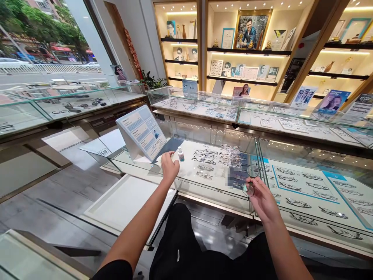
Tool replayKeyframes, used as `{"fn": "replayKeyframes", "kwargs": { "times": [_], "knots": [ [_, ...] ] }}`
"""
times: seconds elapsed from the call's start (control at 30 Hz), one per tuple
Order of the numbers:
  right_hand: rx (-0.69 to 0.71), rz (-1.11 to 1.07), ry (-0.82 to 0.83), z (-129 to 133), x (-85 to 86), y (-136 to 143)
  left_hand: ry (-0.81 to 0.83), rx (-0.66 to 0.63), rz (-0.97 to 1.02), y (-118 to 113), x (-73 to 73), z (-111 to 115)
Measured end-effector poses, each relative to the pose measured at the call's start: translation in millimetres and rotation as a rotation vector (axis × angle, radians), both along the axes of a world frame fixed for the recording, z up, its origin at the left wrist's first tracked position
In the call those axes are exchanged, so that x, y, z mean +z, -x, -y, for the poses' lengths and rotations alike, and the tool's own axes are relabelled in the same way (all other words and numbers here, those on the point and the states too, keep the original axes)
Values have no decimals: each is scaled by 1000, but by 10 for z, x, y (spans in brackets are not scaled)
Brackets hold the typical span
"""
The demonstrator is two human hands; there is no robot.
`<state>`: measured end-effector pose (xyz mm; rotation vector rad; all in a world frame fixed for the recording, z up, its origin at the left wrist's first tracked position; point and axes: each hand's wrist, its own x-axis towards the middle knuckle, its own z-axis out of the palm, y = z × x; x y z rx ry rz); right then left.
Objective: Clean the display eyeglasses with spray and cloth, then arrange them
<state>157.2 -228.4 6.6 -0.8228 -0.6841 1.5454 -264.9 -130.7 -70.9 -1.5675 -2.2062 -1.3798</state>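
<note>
My right hand [262, 196] is closed on a pair of round, thin-framed glasses [248, 189], held over the front edge of the glass display case [186, 182]. On the case top stands a small white bottle [181, 154] with a printed label. Just left of it is my left hand [169, 166], its fingers curled together at the foot of a sign; whatever they may hold is hidden. Rows of glasses [204, 156] lie inside the case beyond my hands.
A slanted info sign [142, 133] stands at the case's left end. An open white drawer [116, 198] juts out at left. More display cases [198, 107] run behind, before lit wall shelves [241, 50]. My legs are below.
</note>
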Motion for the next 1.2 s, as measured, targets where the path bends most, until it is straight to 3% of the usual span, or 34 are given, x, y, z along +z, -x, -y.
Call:
{"fn": "replayKeyframes", "kwargs": {
  "times": [0.13,0.27,0.43,0.6,0.73,0.9,1.03,1.1,1.2],
  "knots": [
    [-18,22,6,11,-24,-69,147,83,-215,305,132,-23],
    [-18,30,6,28,-42,-50,323,-33,-272,581,204,-158],
    [-21,29,6,37,-54,-34,403,-101,-289,694,250,-221],
    [-30,34,-7,34,-65,-67,429,-90,-262,751,335,-74],
    [-52,73,-11,36,-84,-90,393,-61,-263,791,511,189],
    [-51,89,-12,32,-66,-51,164,-129,-308,529,1047,630],
    [0,82,-40,24,-24,51,244,-328,-50,77,1512,927],
    [20,84,-52,27,-5,115,284,-460,128,-146,1637,995],
    [48,83,-69,38,26,205,342,-637,388,-431,1671,972]
  ]
}}
